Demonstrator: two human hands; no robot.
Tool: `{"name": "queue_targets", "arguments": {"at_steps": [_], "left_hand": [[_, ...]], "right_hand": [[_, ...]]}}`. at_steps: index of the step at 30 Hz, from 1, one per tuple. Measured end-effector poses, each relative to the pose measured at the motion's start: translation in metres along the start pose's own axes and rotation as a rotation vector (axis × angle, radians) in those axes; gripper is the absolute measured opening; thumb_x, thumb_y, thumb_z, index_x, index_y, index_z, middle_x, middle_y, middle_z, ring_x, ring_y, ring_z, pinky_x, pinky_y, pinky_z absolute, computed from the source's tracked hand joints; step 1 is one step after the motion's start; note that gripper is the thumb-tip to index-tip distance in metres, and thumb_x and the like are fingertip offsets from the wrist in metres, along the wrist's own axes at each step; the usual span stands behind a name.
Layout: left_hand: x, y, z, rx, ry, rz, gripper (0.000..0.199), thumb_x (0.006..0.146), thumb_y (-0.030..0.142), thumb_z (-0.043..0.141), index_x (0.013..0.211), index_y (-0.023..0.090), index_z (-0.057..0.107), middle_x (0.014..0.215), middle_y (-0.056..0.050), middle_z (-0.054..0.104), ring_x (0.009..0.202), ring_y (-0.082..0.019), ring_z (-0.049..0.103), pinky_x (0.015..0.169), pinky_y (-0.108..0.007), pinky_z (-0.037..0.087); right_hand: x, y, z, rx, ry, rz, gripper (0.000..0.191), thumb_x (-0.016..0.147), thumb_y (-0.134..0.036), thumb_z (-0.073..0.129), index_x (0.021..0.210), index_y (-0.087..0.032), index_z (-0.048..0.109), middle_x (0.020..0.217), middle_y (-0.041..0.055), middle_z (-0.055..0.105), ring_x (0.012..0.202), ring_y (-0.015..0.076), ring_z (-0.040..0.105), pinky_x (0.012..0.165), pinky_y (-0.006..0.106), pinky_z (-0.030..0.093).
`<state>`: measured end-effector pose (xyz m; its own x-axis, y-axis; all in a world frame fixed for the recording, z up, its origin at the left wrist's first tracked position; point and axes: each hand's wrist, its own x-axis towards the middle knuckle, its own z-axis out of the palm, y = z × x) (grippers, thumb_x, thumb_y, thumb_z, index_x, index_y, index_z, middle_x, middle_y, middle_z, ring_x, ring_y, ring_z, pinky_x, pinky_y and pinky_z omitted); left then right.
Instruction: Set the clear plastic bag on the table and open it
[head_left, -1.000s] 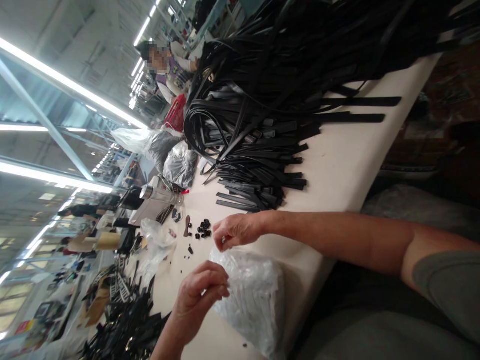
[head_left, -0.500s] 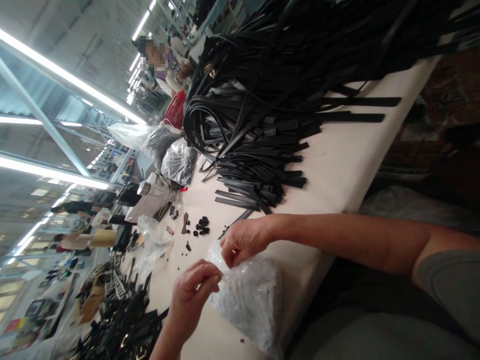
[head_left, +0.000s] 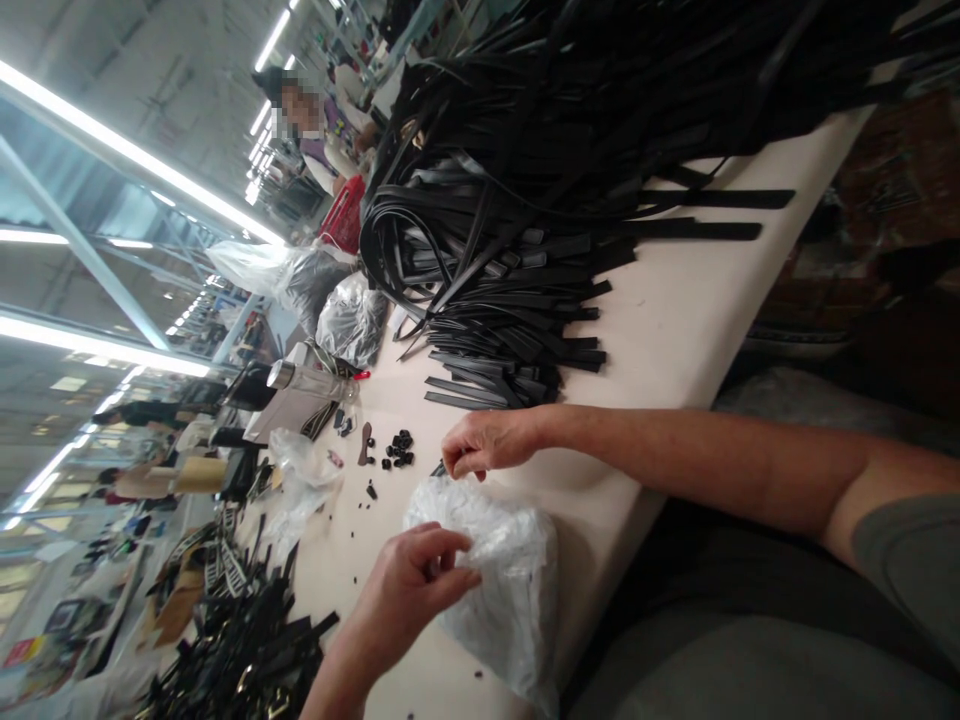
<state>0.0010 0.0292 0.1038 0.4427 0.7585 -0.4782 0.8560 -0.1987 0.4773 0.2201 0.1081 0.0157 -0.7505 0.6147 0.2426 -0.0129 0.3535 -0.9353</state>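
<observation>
A clear plastic bag [head_left: 510, 590] with pale grey contents lies bunched at the table's near edge. My left hand [head_left: 409, 590] is over its left side, thumb and index finger apart with nothing visible between them. Beyond the bag's upper edge, my right hand [head_left: 484, 445] is closed, fingers curled down at the table. A small dark piece [head_left: 439, 468] shows at its fingertips; whether they grip it is hidden. Close by lie a cluster of small black pieces [head_left: 399, 450] and a brown flat piece [head_left: 365, 443].
A large heap of black straps [head_left: 510, 220] covers the table's far right part. More black straps with metal buckles [head_left: 247, 650] lie at the left. A clear bottle [head_left: 311, 383], filled plastic bags [head_left: 352, 320] and a red basket [head_left: 343, 215] stand along the far side. People work in the background.
Both hands were pinching at the bag's top edge. The left has let go and its fingers have parted. The right has moved off the bag, away from the left hand, toward the straps.
</observation>
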Motion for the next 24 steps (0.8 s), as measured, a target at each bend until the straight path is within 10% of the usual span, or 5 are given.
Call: {"name": "queue_targets", "arguments": {"at_steps": [4, 13, 19, 24], "left_hand": [[0.007, 0.009, 0.004, -0.013, -0.065, 0.041, 0.028, 0.082, 0.024, 0.067, 0.058, 0.017, 0.054, 0.065, 0.003, 0.044, 0.061, -0.011, 0.043, 0.055, -0.023, 0.032], [-0.012, 0.022, -0.006, 0.074, 0.157, 0.346, 0.011, 0.090, 0.023, 0.059, 0.082, 0.020, 0.065, 0.093, -0.005, 0.058, 0.066, -0.012, 0.054, 0.059, -0.023, 0.043], [-0.011, 0.031, -0.015, 0.276, 0.090, 0.379, 0.011, 0.093, 0.021, 0.055, 0.087, 0.021, 0.065, 0.080, -0.003, 0.062, 0.071, -0.014, 0.060, 0.062, -0.022, 0.045], [-0.006, 0.037, -0.022, 0.302, 0.082, 0.345, 0.015, 0.094, 0.023, 0.053, 0.086, 0.020, 0.065, 0.075, -0.002, 0.061, 0.066, -0.013, 0.060, 0.059, -0.021, 0.045]], "right_hand": [[-0.001, 0.000, 0.000, 0.015, -0.011, 0.002, 0.008, 0.086, -0.011, 0.057, 0.088, -0.011, 0.065, 0.071, -0.0007, 0.062, 0.060, 0.0086, 0.059, 0.061, 0.018, 0.042], [-0.002, -0.004, 0.001, 0.253, 0.102, 0.012, 0.009, 0.086, -0.013, 0.057, 0.089, -0.011, 0.065, 0.075, -0.0009, 0.061, 0.058, 0.0070, 0.058, 0.058, 0.018, 0.046], [-0.009, -0.015, 0.007, 0.549, -0.430, -0.046, 0.023, 0.088, -0.021, 0.056, 0.107, -0.011, 0.064, 0.094, 0.0035, 0.064, 0.061, 0.0068, 0.060, 0.063, 0.020, 0.051], [-0.006, -0.006, 0.015, 0.312, -0.335, 0.029, 0.021, 0.084, -0.022, 0.064, 0.101, -0.009, 0.068, 0.076, -0.0002, 0.061, 0.059, 0.0079, 0.055, 0.056, 0.018, 0.045]]}}
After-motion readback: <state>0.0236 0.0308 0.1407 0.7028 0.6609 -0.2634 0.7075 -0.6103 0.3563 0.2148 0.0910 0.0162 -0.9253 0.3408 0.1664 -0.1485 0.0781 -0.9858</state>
